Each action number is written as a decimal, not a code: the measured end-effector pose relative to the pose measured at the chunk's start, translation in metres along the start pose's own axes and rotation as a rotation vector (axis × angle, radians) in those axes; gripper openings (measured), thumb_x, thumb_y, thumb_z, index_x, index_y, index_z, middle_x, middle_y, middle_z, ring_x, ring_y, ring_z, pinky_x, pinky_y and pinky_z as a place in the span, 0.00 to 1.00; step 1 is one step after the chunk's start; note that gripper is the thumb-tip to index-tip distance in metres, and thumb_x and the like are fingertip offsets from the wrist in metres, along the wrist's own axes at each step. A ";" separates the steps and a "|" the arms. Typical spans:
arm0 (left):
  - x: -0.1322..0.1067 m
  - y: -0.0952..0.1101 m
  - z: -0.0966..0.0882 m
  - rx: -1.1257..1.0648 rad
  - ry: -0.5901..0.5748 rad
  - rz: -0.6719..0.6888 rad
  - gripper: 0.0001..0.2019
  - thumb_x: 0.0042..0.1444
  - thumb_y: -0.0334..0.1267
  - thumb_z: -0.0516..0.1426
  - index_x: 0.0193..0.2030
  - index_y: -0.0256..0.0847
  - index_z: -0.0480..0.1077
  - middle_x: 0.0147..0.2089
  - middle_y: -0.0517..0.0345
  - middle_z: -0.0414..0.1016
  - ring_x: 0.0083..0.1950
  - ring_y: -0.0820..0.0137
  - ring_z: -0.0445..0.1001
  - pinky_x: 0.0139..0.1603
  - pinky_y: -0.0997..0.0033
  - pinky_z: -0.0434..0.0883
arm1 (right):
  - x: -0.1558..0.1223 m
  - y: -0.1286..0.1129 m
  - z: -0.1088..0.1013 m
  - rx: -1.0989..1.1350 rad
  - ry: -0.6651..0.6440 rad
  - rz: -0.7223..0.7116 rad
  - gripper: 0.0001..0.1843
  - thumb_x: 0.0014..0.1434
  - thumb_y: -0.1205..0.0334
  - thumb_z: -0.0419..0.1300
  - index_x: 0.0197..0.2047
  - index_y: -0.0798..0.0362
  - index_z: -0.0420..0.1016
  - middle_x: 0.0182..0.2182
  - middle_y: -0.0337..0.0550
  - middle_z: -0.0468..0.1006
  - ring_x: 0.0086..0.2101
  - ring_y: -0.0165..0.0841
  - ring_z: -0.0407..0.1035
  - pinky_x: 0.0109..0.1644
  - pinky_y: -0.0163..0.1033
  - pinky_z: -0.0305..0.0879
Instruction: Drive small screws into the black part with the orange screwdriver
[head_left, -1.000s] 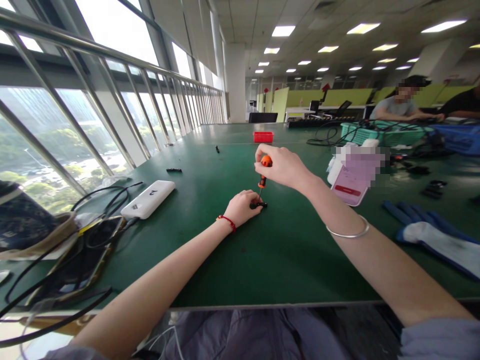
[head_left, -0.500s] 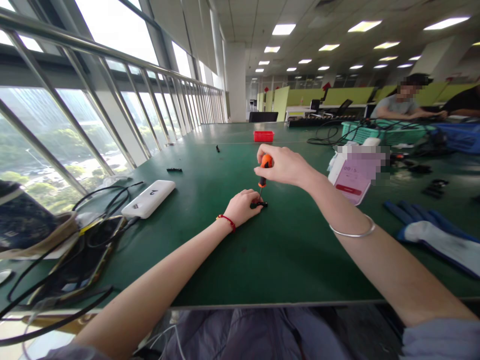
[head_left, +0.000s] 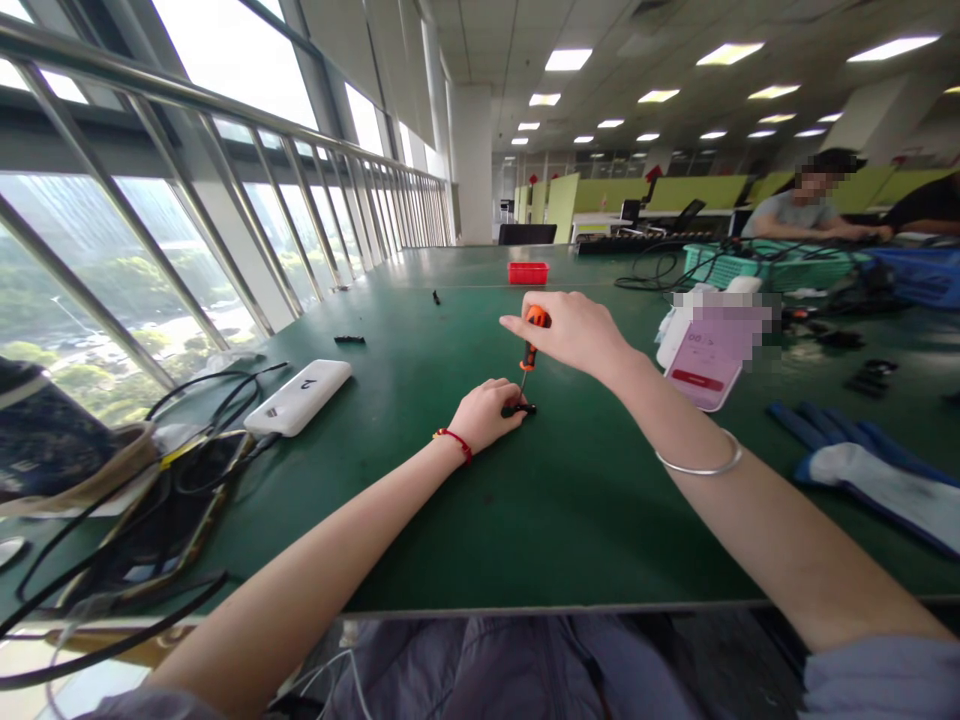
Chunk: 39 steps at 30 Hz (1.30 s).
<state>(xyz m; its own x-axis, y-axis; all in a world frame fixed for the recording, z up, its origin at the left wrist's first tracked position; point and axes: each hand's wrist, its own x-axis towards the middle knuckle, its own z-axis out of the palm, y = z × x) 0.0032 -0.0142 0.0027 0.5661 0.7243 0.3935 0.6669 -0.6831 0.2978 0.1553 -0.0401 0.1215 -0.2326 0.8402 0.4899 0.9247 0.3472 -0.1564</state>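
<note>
My left hand [head_left: 487, 412] rests on the green table [head_left: 525, 500], its fingers pinched on a small black part [head_left: 520, 409]. My right hand [head_left: 574, 330] hovers above it, fingers wrapped round the orange handle of a small screwdriver [head_left: 531, 345]. The screwdriver stands almost upright, with its tip on the black part. A red string is on my left wrist and a silver bangle on my right forearm.
A white power bank [head_left: 298, 397], black cables and a phone [head_left: 161, 520] lie at the left. A phone on a stand [head_left: 709, 352] and blue gloves [head_left: 870, 470] are at the right. A red tray [head_left: 528, 272] sits far back. People sit at the far right.
My right hand's fingers have shifted round the screwdriver handle, and the index finger now points left. The left hand and the black part have stayed put.
</note>
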 end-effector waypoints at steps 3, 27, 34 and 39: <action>0.000 0.000 0.001 -0.004 -0.002 0.001 0.03 0.52 0.36 0.56 0.33 0.40 0.70 0.35 0.58 0.71 0.40 0.67 0.69 0.41 0.69 0.67 | 0.000 0.000 0.000 0.005 0.019 -0.002 0.12 0.56 0.52 0.50 0.33 0.49 0.68 0.27 0.39 0.74 0.28 0.33 0.64 0.28 0.35 0.48; 0.000 -0.001 0.000 -0.024 -0.012 -0.009 0.04 0.52 0.37 0.56 0.33 0.41 0.71 0.35 0.58 0.71 0.39 0.67 0.70 0.40 0.68 0.68 | -0.002 -0.005 -0.003 0.011 -0.011 -0.013 0.13 0.53 0.50 0.54 0.38 0.48 0.70 0.27 0.39 0.74 0.27 0.33 0.64 0.30 0.35 0.51; 0.001 -0.002 0.000 -0.020 -0.009 -0.005 0.04 0.52 0.37 0.56 0.33 0.41 0.71 0.35 0.58 0.72 0.40 0.67 0.70 0.40 0.68 0.68 | -0.002 -0.005 -0.001 -0.006 0.007 -0.032 0.12 0.51 0.54 0.55 0.38 0.48 0.71 0.28 0.39 0.75 0.29 0.34 0.65 0.30 0.35 0.52; 0.000 -0.001 0.000 -0.014 -0.012 -0.002 0.04 0.51 0.36 0.56 0.33 0.41 0.71 0.35 0.58 0.71 0.39 0.67 0.70 0.41 0.68 0.68 | -0.002 -0.003 -0.003 -0.029 -0.006 -0.031 0.16 0.54 0.46 0.52 0.32 0.49 0.72 0.28 0.42 0.75 0.29 0.35 0.66 0.30 0.36 0.51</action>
<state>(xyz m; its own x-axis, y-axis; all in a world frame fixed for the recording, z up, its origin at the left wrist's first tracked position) 0.0026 -0.0129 0.0022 0.5708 0.7264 0.3828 0.6612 -0.6831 0.3102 0.1534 -0.0437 0.1234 -0.2634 0.8316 0.4890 0.9251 0.3615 -0.1163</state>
